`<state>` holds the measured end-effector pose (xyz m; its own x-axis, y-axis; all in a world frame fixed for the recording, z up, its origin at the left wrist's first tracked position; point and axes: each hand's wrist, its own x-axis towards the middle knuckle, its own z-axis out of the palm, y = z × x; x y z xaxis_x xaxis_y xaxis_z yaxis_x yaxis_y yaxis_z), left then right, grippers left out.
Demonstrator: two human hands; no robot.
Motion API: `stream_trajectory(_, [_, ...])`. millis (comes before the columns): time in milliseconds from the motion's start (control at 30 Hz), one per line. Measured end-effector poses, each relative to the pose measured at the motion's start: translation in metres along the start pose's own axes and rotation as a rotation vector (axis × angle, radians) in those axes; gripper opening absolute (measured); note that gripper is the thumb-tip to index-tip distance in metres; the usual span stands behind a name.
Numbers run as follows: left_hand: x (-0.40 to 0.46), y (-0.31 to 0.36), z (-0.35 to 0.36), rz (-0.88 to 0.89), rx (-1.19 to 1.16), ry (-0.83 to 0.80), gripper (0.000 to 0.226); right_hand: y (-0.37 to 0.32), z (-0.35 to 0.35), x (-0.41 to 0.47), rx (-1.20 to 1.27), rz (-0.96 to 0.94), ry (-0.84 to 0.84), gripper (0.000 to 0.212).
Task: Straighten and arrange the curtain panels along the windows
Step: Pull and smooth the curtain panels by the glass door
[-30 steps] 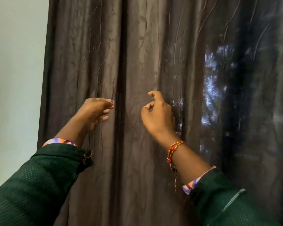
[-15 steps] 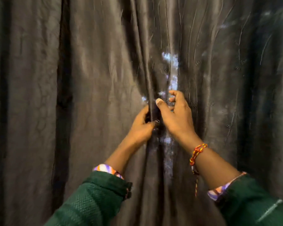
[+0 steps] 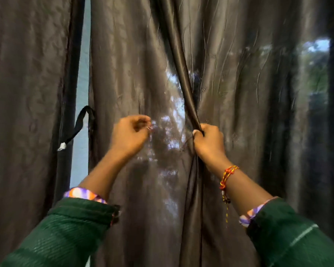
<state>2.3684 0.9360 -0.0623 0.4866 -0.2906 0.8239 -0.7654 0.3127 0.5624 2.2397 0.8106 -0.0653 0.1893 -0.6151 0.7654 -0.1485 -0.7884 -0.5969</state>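
Dark brown crinkled curtain panels fill the head view. My right hand (image 3: 210, 141) grips a bunched fold (image 3: 181, 70) where the middle panel (image 3: 123, 74) meets the right panel (image 3: 258, 97). My left hand (image 3: 130, 134) is beside it at the same height, fingers curled, thumb and fingertips pinching the middle panel's fabric. The cloth between my hands is stretched flat and daylight shines through it. A further panel (image 3: 27, 112) hangs at the left.
A narrow pale gap (image 3: 83, 83) shows between the left and middle panels. A black tieback strap (image 3: 79, 126) with a white tag hangs in that gap. Daylight and foliage glow through the fabric at the far right (image 3: 316, 74).
My hands, together on one fold half a second ago, have drawn apart: the left moved left across the panel, the right holds the fold. The view shifted right, revealing the gap and strap.
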Motion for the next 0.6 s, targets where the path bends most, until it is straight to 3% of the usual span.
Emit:
stream_trajectory(67, [0.018, -0.008, -0.021, 0.022, 0.192, 0.250, 0.033, -0.001, 0.000, -0.004, -0.011, 0.001, 0.002, 0.029])
stream_trajectory(133, [0.037, -0.015, -0.041, -0.082, 0.336, 0.341, 0.061, -0.005, -0.001, -0.007, -0.017, -0.021, 0.002, 0.023])
stream_trajectory(200, [0.060, -0.024, -0.053, -0.237, 0.283, 0.259, 0.092, -0.010, -0.003, -0.010, -0.039, -0.039, 0.004, 0.018])
stream_trajectory(300, [0.085, -0.034, -0.060, -0.403, -0.028, 0.134, 0.131, -0.012, -0.006, -0.011, -0.039, -0.065, 0.021, 0.019])
stream_trajectory(433, [0.083, -0.029, -0.049, -0.496, -0.106, 0.139, 0.118, -0.011, -0.007, -0.012, -0.024, -0.086, 0.048, 0.017])
stream_trajectory(533, [0.057, -0.037, -0.038, -0.615, -0.014, 0.192, 0.127, -0.010, -0.008, -0.020, 0.005, -0.114, 0.140, 0.020])
stream_trajectory(600, [0.041, -0.052, -0.031, -0.628, -0.162, 0.184, 0.128, -0.006, -0.009, -0.031, 0.014, -0.162, 0.217, 0.021])
